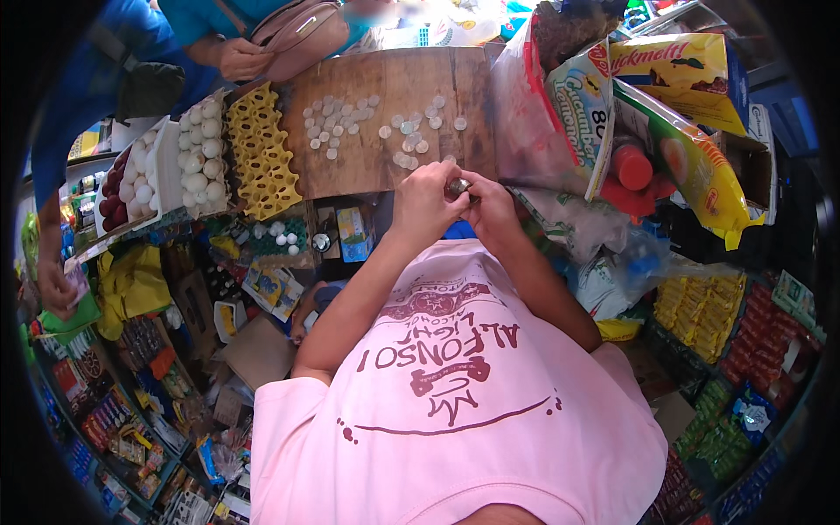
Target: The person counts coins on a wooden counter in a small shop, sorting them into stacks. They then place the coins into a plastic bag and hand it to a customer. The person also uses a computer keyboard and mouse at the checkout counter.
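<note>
My left hand point(428, 197) and my right hand point(491, 205) meet at the near edge of a wooden tabletop point(394, 72). Between their fingers is a small stack of coins point(459, 186), partly hidden by the fingertips. One loose coin point(449, 159) lies just beyond my left knuckles. Farther out on the wood, a scattered group of silver coins point(412, 139) lies ahead of my hands. A second, wider spread of coins point(338, 118) is to the left of it.
A yellow egg tray point(262, 151) borders the table's left side, beside a tray of white eggs point(202, 157). Plastic packs point(581, 111) and a red-capped bottle point(633, 167) crowd the right. Across the table, a person's hand point(244, 59) is by a pink bag point(302, 39). Another person's hand point(58, 289) holds paper at far left.
</note>
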The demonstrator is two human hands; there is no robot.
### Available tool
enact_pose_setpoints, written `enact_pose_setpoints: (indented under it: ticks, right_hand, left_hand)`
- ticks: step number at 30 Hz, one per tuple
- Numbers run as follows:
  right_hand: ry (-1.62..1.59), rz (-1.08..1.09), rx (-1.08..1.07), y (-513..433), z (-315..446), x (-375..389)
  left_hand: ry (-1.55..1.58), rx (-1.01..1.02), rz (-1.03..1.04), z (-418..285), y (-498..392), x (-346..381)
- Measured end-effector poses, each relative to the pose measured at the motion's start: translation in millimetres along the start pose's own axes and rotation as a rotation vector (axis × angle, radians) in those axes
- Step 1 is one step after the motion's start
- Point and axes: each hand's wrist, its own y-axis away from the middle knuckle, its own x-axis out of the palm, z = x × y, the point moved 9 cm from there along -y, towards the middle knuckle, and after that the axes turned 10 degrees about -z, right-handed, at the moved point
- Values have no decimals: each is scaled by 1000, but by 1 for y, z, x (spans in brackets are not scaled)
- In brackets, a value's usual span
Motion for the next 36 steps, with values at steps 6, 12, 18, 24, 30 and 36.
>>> enact_pose_setpoints:
  ticks: [6,12,18,24,30,36]
  right_hand:
    - [-173,-119,-50,-24,10,-1]
    - [-247,-117,-65,-27,22,14]
    - [-318,-4,-95,-28,25,13]
    - [-136,40,-18,3,24,27]
    - [74,168,28,41,42,62]
    - [165,262,1,59,46,86]
  left_hand:
    - [76,-20,35,19,-57,13]
    - [102,30,83,11,-99,10]
    - [57,-7,-5,-15,-54,-13]
    - [29,-38,-91,-26,-14,-30]
    - [278,-133,-2,-36,4,-68]
    - [337,-148,7,-44,14,-94]
